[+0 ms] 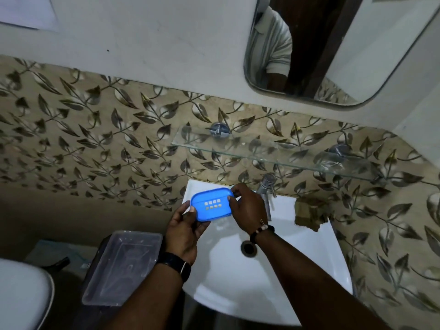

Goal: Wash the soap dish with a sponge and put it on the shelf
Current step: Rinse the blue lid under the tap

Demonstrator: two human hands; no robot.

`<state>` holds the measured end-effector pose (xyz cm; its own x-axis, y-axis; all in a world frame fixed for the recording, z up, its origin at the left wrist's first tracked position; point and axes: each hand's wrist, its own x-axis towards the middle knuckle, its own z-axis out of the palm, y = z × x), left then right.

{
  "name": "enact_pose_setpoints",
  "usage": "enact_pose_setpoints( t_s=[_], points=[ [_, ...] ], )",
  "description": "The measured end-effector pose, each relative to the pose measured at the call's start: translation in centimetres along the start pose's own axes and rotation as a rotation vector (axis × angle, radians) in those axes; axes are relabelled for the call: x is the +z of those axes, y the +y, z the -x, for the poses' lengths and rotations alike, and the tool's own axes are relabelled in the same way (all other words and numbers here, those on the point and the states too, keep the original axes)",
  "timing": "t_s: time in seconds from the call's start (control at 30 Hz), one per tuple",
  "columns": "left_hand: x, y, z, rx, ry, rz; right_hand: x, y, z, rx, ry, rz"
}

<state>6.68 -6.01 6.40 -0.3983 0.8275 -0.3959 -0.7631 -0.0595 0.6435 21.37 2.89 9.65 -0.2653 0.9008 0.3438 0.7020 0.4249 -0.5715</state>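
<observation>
Glossy blue plastic soap dish (210, 204)

Both hands are holding the blue soap dish (210, 205) above the white sink (238, 282) — the left hand (184, 231) is gripping its 8 o'clock end, the right hand (247, 209) is pinching its 3 o'clock end. The dish is showing two rows of small square drain holes. A chrome tap (267, 186) is standing just at 3 o'clock of the right hand. A brownish sponge (309, 211) is resting on the sink rim further toward 3 o'clock. The glass shelf (273, 151) is hanging on the tiled wall at 12 o'clock — bare. A clear plastic tray (123, 267) is lying at 8 o'clock of the sink.
</observation>
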Motion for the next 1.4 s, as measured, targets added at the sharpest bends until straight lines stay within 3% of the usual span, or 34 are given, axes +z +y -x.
enact_pose_setpoints(
  t_s=[0.23,0.5,0.8,1.2,1.3,1.4],
  points=[
    [0.1,-0.5,-3.9,0.135,0.112,-0.204,2.4,0.0,-4.4,-0.051,-0.035,0.127],
    [-0.2,-1.3,-7.7,0.272,0.224,-0.762,5.6,2.1,-7.8,-0.075,-0.108,0.133],
    [0.6,-2.6,-10.8,0.192,0.164,-0.859,8.7,4.0,-10.1,-0.055,-0.306,0.281],
    [0.5,-3.3,-12.4,0.210,0.272,-1.043,10.0,5.0,-10.0,-0.113,-0.413,0.440],
    [0.8,-3.2,-11.5,0.263,0.331,-1.099,9.1,5.2,-9.6,-0.125,-0.348,0.427],
    [1.5,-3.7,-10.3,0.492,0.306,-1.184,7.7,5.5,-9.0,-0.130,-0.272,0.444]
  ],
)
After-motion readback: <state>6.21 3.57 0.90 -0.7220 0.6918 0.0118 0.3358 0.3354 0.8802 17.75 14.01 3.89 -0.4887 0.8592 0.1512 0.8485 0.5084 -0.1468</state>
